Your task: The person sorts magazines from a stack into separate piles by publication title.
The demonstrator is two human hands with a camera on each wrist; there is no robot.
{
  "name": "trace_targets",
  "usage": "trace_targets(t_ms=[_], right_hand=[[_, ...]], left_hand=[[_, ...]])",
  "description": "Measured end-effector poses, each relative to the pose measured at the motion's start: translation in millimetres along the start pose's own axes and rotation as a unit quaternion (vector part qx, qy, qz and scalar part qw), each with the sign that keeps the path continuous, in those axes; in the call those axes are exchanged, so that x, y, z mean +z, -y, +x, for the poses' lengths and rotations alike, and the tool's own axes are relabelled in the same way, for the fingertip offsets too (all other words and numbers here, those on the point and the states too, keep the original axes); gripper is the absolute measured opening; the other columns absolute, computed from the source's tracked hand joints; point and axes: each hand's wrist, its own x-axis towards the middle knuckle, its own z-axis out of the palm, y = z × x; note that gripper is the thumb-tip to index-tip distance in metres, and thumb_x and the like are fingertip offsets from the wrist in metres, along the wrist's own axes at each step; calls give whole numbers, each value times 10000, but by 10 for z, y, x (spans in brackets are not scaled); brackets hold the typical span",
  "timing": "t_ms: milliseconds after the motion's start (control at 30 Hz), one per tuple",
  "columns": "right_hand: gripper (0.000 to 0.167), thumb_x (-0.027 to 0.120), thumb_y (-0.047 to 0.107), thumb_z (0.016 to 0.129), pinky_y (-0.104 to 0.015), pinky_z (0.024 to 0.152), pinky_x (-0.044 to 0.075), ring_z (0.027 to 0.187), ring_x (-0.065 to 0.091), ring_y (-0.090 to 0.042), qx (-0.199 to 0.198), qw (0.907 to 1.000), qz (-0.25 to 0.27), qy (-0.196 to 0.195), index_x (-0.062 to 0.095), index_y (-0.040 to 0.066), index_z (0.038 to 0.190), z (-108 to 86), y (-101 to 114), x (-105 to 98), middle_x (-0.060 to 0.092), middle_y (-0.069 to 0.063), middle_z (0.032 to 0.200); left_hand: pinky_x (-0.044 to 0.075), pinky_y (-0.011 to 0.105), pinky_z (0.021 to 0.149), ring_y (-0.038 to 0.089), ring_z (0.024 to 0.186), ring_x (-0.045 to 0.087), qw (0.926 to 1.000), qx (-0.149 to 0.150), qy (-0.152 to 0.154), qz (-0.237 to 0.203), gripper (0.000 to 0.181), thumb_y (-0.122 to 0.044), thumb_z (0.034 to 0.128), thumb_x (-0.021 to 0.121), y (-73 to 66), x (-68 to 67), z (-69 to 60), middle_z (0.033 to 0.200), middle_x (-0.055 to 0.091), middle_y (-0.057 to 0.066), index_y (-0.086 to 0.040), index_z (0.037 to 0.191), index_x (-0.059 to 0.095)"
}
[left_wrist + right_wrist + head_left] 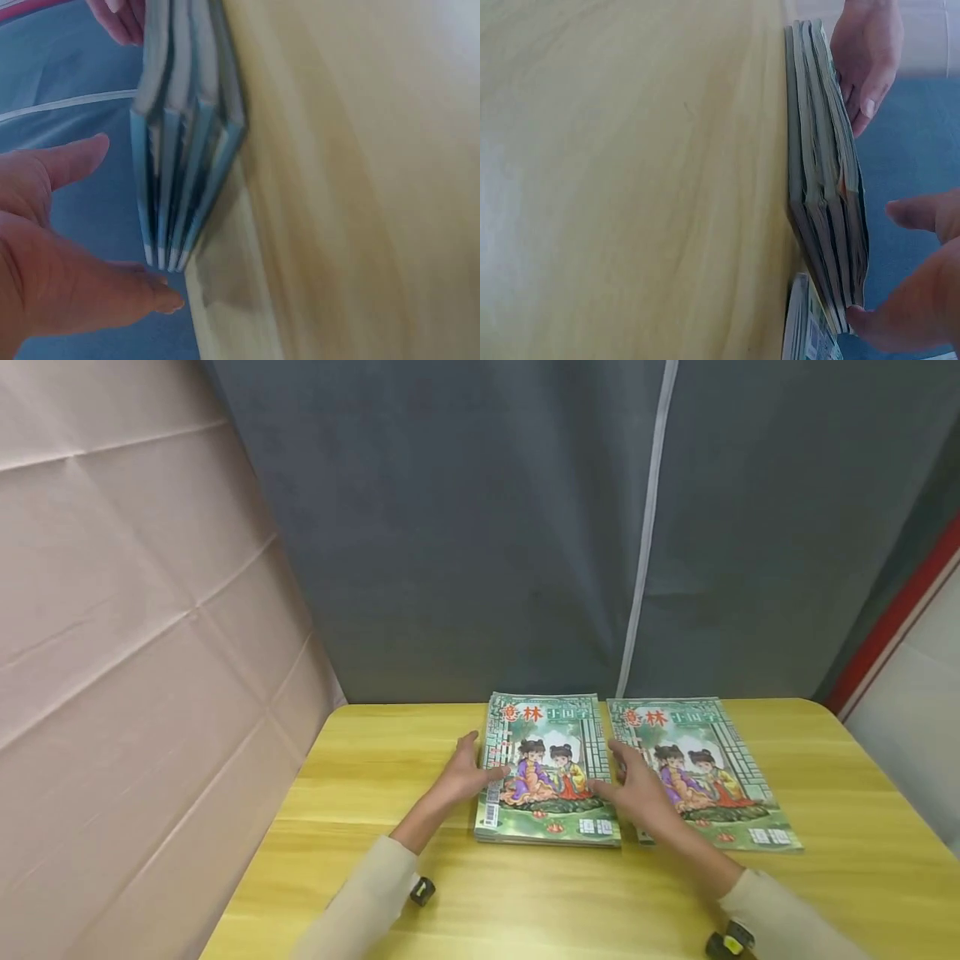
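Note:
A stack of several magazines [551,752] with green illustrated covers lies on the table, its edges slightly fanned in both wrist views. Along the stack's left edge is my left hand [467,770], fingers extended and thumb over the cover. My right hand [637,789] is at the opposite edge, between this stack and a second pile of the same magazines [708,768]. In the right wrist view, a right fingertip [861,321] meets the stack's corner, while the thumb stands apart. The left wrist view shows the left fingers close to the stack; contact there is unclear.
The yellow wood-grain table [375,760] runs back to a dark grey curtain [465,543] with a pale vertical strip. A light pinkish cloth wall [135,635] stands on the left. At the right is a white panel with a red border [900,618].

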Motion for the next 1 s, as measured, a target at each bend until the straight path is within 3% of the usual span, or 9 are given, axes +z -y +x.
trace_targets(t_ms=[133, 333, 600, 833, 1000], right_hand=[[1085, 809, 308, 933, -694, 1224, 337, 1520, 295, -588, 229, 9994, -171, 202, 94, -34, 1674, 9, 11, 59, 224, -361, 1689], [1226, 847, 387, 882, -738, 1217, 295, 1527, 245, -606, 523, 9965, -349, 552, 4, 5, 1685, 9, 23, 58, 166, -356, 1703], [1196, 815, 361, 919, -740, 1239, 236, 1550, 178, -603, 515, 9953, -324, 756, -31, -10, 1679, 3, 4, 73, 98, -351, 1718], [1138, 767, 350, 954, -742, 1250, 206, 1561, 149, -600, 469, 9960, -135, 746, -29, -26, 1674, 14, 34, 46, 61, -347, 1727], [1068, 698, 365, 1008, -685, 1286, 202, 1573, 164, -577, 625, 9947, 183, 794, -36, -44, 1667, 21, 101, 20, 50, -337, 1732]], left_hand=[[188, 671, 1310, 508, 1611, 166, 9992, -88, 187, 336, 1049, -271, 888, 841, 100, -66, -45, 1741, 145, 301, 1, 1667, 194], [161, 703, 1300, 487, 1633, 83, 9957, -20, 501, 783, 1043, -375, 897, 837, 184, -61, -84, 1756, 82, 284, -44, 1675, 227], [83, 662, 1330, 391, 1665, 13, 9958, 231, 491, 741, 971, -339, 962, 771, 214, -7, -135, 1775, 130, 199, -76, 1693, 190], [43, 626, 1345, 362, 1671, -22, 9927, 770, 404, 840, 935, -273, 992, 721, 176, 19, -157, 1788, 74, 168, -61, 1697, 143], [54, 639, 1338, 358, 1670, 0, 9963, 556, 364, 537, 903, -305, 1005, 691, 126, 24, -179, 1786, 87, 171, -91, 1701, 157]])
